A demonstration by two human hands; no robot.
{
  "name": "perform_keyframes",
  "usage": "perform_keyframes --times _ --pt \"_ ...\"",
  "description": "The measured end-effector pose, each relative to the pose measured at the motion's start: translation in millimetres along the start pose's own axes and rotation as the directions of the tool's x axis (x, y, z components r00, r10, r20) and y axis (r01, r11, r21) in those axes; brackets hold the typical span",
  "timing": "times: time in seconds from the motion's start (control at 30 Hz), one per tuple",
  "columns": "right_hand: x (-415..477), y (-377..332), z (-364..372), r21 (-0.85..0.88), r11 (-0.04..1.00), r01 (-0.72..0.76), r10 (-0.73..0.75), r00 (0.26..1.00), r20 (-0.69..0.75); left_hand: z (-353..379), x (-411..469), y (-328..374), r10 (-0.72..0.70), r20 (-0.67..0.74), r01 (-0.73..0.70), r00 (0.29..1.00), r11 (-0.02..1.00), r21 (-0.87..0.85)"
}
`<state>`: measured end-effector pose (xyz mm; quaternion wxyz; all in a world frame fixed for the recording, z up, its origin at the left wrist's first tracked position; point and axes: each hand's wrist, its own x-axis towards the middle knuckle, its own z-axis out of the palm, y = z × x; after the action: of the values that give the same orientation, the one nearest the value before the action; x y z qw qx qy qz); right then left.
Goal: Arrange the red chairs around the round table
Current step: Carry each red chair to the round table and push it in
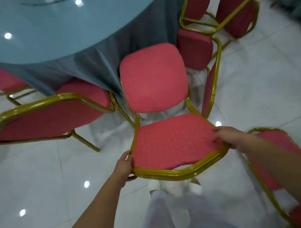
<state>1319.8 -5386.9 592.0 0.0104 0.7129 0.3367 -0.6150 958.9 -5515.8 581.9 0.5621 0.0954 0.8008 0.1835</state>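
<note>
far-left chair (8, 81): just a red seat peeking out from under the cloth at the edge of the shot.
left chair (45, 120): we see its back from above, with the seat pushed up to the blue cloth. It's just beside the one we're holding.
round surface (49, 31): glossy blue top with the cloth hanging down, takes up the top left.
left hand (122, 167): our fingers are wrapped round the gold frame at the left corner of the backrest.
middle chair (154, 77): this is the one we've got. The seat faces the round surface with its front edge right at the cloth, backrest nearest us.
right hand (227, 138): clamped on the right corner of that backrest, fingers over the red padding.
right chair (195, 49): close on the right of the middle chair, turned side-on to us.
far chairs (235, 11): two more at top right, near the cloth, kinda blurry.
near chair (283, 139): bottom right behind our right arm, well apart from the round surface.
floor (43, 176): shiny white tiles.
</note>
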Motion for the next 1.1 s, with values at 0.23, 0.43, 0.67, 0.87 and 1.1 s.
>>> perform_keyframes --times 0.23,0.43,0.67,0.87,1.1 --pt "-42.3 -83.8 -47.5 -0.087 0.937 0.339 -0.349 0.898 -0.268 4.5 -28.1 86.6 0.090 0.056 -0.085 0.994 0.993 -0.080" --pt "-51.4 -152.2 -26.1 -0.477 0.820 0.317 -0.494 0.813 -0.308 -26.2 -40.6 156.3 0.245 0.081 -0.237 0.966 0.967 -0.096" --pt "-72.4 -145.4 18.8 -0.292 0.829 0.478 -0.554 0.775 -0.303 -0.4 -29.6 192.0 0.611 0.011 -0.608 0.792 0.787 0.099" --pt "-92.7 -75.7 22.5 -0.202 0.882 0.425 -0.465 0.721 -0.513 90.8 -23.0 202.5 0.525 0.455 -0.694 0.719 0.571 0.438" --pt "-99.3 -42.5 -14.0 -0.033 0.918 0.396 -0.323 0.696 -0.641 176.3 -66.4 228.4 0.545 0.692 -0.877 0.472 0.211 0.432"
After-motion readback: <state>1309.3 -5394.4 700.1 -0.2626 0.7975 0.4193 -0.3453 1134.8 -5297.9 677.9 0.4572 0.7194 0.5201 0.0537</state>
